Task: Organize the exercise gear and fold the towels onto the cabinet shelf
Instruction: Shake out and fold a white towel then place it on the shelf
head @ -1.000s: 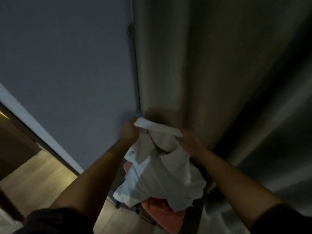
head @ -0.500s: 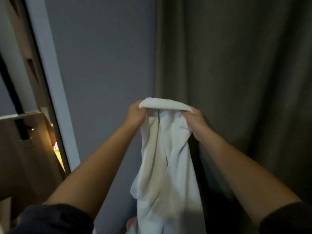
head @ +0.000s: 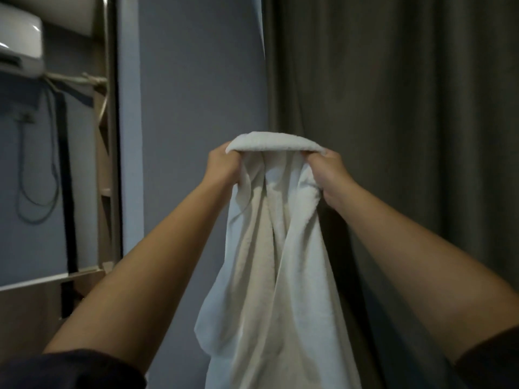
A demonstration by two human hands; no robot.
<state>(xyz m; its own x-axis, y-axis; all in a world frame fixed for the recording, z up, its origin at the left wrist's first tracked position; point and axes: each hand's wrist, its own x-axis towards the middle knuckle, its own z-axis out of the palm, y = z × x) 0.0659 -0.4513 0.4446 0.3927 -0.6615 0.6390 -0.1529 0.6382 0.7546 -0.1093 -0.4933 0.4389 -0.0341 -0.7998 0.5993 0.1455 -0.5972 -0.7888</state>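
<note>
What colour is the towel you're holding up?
White, plain with no pattern. The towel shows best in the head view.

The towel (head: 280, 262) I've got is plain white, going a bit cream-grey in the shaded folds, & my sleeves (head: 70, 372) are black. Behind it the wall (head: 202, 94) is flat blue-grey w/ a paler grey-white trim strip (head: 129, 136) on its left edge, & the curtain (head: 407, 108) on the rt is dark olive-grey w/ darker vertical shadow bands. Far left: AC unit (head: 19, 40) glossy white, strap (head: 66, 178) black, cable (head: 22, 192) dull blue-grey, shelf frame (head: 102, 164) light tan wood.
</note>
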